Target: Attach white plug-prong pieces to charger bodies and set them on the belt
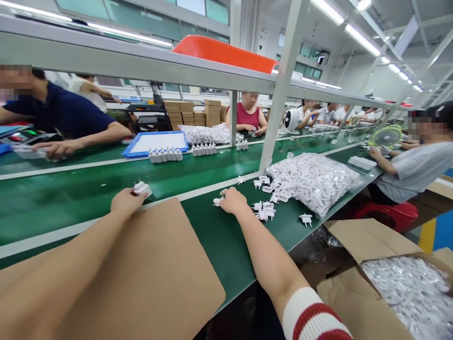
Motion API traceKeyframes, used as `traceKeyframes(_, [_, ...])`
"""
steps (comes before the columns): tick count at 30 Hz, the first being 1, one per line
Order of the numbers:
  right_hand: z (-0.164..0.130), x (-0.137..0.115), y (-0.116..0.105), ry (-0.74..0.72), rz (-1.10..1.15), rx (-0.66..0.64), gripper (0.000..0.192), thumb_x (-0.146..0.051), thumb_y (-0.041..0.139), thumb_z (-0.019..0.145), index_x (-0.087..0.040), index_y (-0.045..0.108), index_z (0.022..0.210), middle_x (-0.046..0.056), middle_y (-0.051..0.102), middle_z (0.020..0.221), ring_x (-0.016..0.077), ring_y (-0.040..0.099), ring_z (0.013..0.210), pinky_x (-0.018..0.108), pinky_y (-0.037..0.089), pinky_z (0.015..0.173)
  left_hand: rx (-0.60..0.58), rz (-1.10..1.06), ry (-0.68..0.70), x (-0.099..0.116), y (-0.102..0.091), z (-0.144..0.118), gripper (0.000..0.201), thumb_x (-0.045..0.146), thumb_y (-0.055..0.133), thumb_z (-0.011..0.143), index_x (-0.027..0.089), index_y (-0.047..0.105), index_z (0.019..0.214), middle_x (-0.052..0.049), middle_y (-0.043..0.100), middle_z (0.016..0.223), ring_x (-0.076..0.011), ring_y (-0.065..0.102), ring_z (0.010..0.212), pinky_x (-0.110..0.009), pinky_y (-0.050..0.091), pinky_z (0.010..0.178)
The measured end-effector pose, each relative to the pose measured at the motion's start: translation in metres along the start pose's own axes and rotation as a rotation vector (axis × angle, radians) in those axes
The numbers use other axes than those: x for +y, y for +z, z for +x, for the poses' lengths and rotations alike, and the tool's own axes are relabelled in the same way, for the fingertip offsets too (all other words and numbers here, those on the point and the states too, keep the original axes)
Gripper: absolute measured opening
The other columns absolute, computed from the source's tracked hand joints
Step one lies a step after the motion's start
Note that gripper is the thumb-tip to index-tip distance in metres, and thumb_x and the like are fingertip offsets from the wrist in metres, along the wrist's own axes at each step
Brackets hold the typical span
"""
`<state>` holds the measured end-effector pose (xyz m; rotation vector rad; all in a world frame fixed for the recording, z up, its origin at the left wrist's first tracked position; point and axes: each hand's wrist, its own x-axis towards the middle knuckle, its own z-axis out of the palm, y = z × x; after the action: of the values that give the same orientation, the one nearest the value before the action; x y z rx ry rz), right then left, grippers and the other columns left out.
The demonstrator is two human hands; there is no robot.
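Note:
My left hand [127,202] is closed around a white plug adapter [142,189] with its pins pointing up, above the near edge of the green belt. On the green bench strip, my right hand [234,200] pinches a small white plug piece [217,202]; its fingers partly cover it. Loose white two-pin plug pieces [264,211] lie just right of that hand. Behind them, a clear plastic bag [318,177] spills many more. A brown cardboard sheet [152,264] lies under my left forearm.
Rows of white adapters [165,155] stand across the belt [88,189] near a blue tray [155,143]. A metal post [279,94] rises ahead, holding a shelf with an orange bin [222,53]. An open carton [406,283] sits low right. Co-workers sit around.

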<state>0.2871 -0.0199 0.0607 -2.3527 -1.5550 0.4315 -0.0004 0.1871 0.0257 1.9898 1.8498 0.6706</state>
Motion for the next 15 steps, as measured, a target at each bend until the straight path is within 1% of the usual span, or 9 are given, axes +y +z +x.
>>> traceKeyframes(2, [-0.001,0.002,-0.003,0.014,0.015,0.02,0.045,-0.039,0.06,0.097,-0.024,0.063,0.139,0.014,0.058,0.144,0.0323,0.059,0.128,0.042,0.051,0.099,0.143,0.063,-0.161,0.005,0.005,-0.007,0.061,0.042,0.069,0.083,0.006,0.054,0.13,-0.022,0.058,0.14,-0.0452,0.052,0.133,-0.06,0.045,0.109])
traceKeyframes(3, [-0.001,0.003,-0.004,0.023,0.021,0.033,0.045,-0.039,0.058,0.097,-0.022,0.063,0.14,0.015,0.057,0.145,0.0328,0.057,0.13,0.042,0.05,0.1,0.242,0.075,-0.188,0.009,0.009,-0.013,0.07,0.043,0.07,0.083,0.004,0.05,0.137,-0.024,0.048,0.151,-0.0447,0.044,0.142,-0.06,0.039,0.116])
traceKeyframes(4, [0.0,0.004,-0.005,0.031,0.026,0.048,0.045,-0.038,0.057,0.098,-0.021,0.062,0.14,0.016,0.056,0.146,0.0332,0.055,0.132,0.042,0.049,0.101,0.337,0.074,-0.157,0.012,0.013,-0.021,0.076,0.043,0.07,0.084,0.003,0.045,0.144,-0.024,0.038,0.159,-0.043,0.036,0.148,-0.059,0.032,0.122])
traceKeyframes(5, [-0.001,0.005,-0.006,0.038,0.03,0.064,0.045,-0.038,0.056,0.098,-0.019,0.062,0.139,0.017,0.055,0.146,0.0337,0.053,0.133,0.043,0.049,0.101,0.41,0.059,-0.082,0.016,0.018,-0.031,0.078,0.044,0.069,0.085,0.005,0.042,0.147,-0.022,0.032,0.163,-0.0403,0.03,0.152,-0.057,0.026,0.126])
traceKeyframes(6, [-0.001,0.006,-0.006,0.044,0.033,0.079,0.045,-0.038,0.056,0.098,-0.018,0.062,0.139,0.018,0.054,0.147,0.0342,0.053,0.133,0.044,0.048,0.102,0.437,0.035,0.03,0.018,0.025,-0.043,0.076,0.044,0.067,0.086,0.009,0.042,0.148,-0.019,0.031,0.164,-0.0376,0.028,0.153,-0.055,0.024,0.128])
traceKeyframes(7, [-0.001,0.006,-0.006,0.049,0.035,0.094,0.046,-0.038,0.057,0.098,-0.017,0.062,0.138,0.019,0.054,0.147,0.0345,0.052,0.133,0.044,0.048,0.102,0.413,0.01,0.154,0.02,0.032,-0.056,0.072,0.045,0.064,0.087,0.012,0.044,0.148,-0.017,0.032,0.164,-0.0359,0.029,0.153,-0.054,0.024,0.128])
traceKeyframes(10, [-0.001,0.008,-0.004,0.064,0.029,0.138,0.047,-0.042,0.061,0.096,-0.017,0.063,0.135,0.019,0.055,0.145,0.0339,0.052,0.131,0.043,0.047,0.102,0.203,-0.035,0.449,0.022,0.057,-0.093,0.064,0.056,0.057,0.09,0.018,0.051,0.14,-0.014,0.039,0.16,-0.0356,0.036,0.15,-0.055,0.031,0.125])
traceKeyframes(12, [0.001,0.009,-0.002,0.078,0.013,0.167,0.046,-0.044,0.063,0.095,-0.018,0.064,0.133,0.017,0.056,0.144,0.0328,0.052,0.13,0.042,0.047,0.102,0.09,-0.049,0.56,0.024,0.071,-0.109,0.064,0.063,0.051,0.091,0.018,0.054,0.137,-0.017,0.044,0.156,-0.0376,0.04,0.147,-0.056,0.033,0.124])
traceKeyframes(15, [0.002,0.01,0.002,0.1,-0.03,0.219,0.048,-0.049,0.063,0.095,-0.02,0.064,0.134,0.016,0.056,0.145,0.0318,0.051,0.131,0.041,0.045,0.105,0.018,-0.102,0.647,0.029,0.082,-0.117,0.057,0.059,0.049,0.092,0.018,0.059,0.129,-0.017,0.055,0.144,-0.0371,0.048,0.14,-0.056,0.036,0.122])
